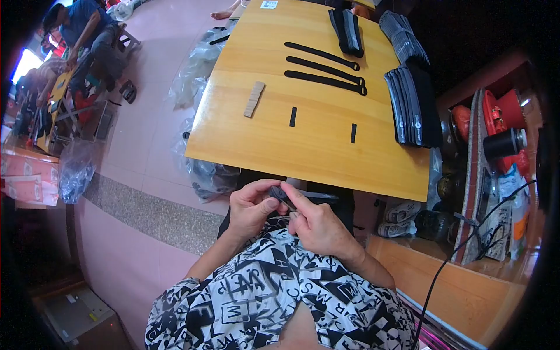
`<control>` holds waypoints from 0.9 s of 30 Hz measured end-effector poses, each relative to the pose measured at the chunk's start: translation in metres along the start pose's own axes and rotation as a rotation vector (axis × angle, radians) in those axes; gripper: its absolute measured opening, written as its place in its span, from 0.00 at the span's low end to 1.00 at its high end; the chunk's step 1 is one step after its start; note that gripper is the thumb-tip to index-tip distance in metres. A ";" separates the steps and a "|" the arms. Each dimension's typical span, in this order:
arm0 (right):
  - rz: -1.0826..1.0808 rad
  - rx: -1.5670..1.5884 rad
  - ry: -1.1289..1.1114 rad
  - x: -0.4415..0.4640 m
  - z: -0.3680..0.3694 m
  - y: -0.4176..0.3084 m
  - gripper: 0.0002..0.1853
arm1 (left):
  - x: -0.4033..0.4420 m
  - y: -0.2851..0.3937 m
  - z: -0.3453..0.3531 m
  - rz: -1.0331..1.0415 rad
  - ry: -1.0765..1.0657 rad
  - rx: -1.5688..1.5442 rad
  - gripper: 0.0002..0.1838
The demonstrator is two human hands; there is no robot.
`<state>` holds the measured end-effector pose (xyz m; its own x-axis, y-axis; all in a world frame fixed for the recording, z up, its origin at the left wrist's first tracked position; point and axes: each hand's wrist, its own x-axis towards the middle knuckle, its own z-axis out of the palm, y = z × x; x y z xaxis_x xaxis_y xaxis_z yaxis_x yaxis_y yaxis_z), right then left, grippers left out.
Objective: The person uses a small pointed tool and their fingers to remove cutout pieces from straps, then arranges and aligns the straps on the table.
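Note:
Just past the table's front edge, above my lap, both hands meet on a small dark strap-like piece [276, 192]. My left hand [252, 209] is closed, thumb and fingers pinching it. From the other side, my right hand [319, 224] is closed on it too, with the index finger stretched along its top. Fingers cover most of the piece, so its exact kind is unclear. On the wooden table [245, 140] ahead lie three long black straps [324, 69] with looped ends, two short black strips [293, 116] and a beige segmented strip [254, 99].
Stacks of dark straps [408, 105] line the table's right side, with another bundle [346, 32] at the back. Clear plastic bags [204, 175] hang at the left. A shelf with a black spool [504, 143] stands right. Another person [87, 29] sits at the far left.

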<state>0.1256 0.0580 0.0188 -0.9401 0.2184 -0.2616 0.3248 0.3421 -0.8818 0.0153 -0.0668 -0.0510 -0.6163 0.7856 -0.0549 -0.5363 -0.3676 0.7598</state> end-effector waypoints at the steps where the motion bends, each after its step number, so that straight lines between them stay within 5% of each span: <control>1: 0.005 0.000 -0.004 0.000 0.000 0.000 0.29 | 0.000 0.000 0.000 0.000 0.003 0.003 0.20; 27: -0.141 -0.064 0.008 -0.006 -0.001 -0.002 0.33 | -0.001 -0.004 -0.005 0.003 -0.073 -0.022 0.22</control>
<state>0.1304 0.0567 0.0226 -0.9761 0.1716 -0.1335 0.1958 0.4272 -0.8827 0.0150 -0.0687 -0.0571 -0.5745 0.8185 -0.0043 -0.5473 -0.3802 0.7456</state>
